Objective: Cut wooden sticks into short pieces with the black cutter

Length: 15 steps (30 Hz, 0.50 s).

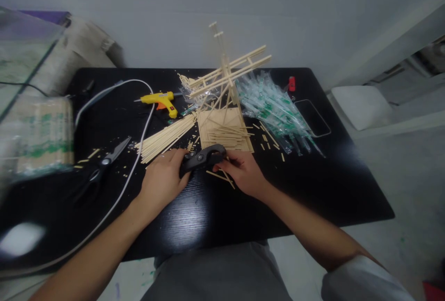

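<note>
My left hand [164,179] is closed round the handles of black cutting pliers [203,157], whose jaws point right. My right hand [243,171] pinches a thin wooden stick [219,176] close to the jaws. Both hands rest on the black table [330,185] in front of a wooden stick model [225,106], a flat slatted base with a slanted tower of sticks. A bundle of loose sticks [167,137] lies just left of the base.
A yellow glue gun [162,100] with a white cord [139,152] lies at the back left. Black scissors [104,164] lie on the left. Plastic-wrapped chopsticks [274,108], a phone [313,118] and a red lighter [291,83] sit on the right. Stick offcuts are scattered about.
</note>
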### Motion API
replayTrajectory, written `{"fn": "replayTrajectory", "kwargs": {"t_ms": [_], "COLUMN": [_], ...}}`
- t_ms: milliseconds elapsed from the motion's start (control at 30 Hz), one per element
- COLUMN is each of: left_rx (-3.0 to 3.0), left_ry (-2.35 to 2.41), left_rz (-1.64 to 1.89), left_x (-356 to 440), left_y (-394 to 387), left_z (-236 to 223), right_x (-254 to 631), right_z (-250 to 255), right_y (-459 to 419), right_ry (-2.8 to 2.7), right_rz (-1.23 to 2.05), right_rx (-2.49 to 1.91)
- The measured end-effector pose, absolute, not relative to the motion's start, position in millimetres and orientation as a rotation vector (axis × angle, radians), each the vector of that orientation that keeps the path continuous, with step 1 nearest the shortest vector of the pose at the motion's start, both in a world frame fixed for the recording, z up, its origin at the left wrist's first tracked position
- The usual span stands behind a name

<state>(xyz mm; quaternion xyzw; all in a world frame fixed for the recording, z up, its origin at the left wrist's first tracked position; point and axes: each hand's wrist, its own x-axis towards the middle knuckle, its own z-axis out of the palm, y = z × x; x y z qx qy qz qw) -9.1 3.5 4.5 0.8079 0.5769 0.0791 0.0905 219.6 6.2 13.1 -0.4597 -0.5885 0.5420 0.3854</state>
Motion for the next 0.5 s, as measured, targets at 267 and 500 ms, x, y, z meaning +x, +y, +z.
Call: {"fn": "replayTrajectory", "kwargs": {"t_ms": [267,500], "left_rx": [2.363,2.210], "left_ry": [1.748,1.703], "left_rz": [0.102,0.314], "left_x": [-7.3,-7.9], "left_y": [2.9,5.1], "left_z": [8.5,4.9], "right_x": [219.8,218.1], "right_z": [14.8,10.7], "right_y": [6.0,6.2], "right_ry": [-1.528,-1.465], "right_rz": [1.347,1.386], "right_rx": [-1.176,-1.170]}}
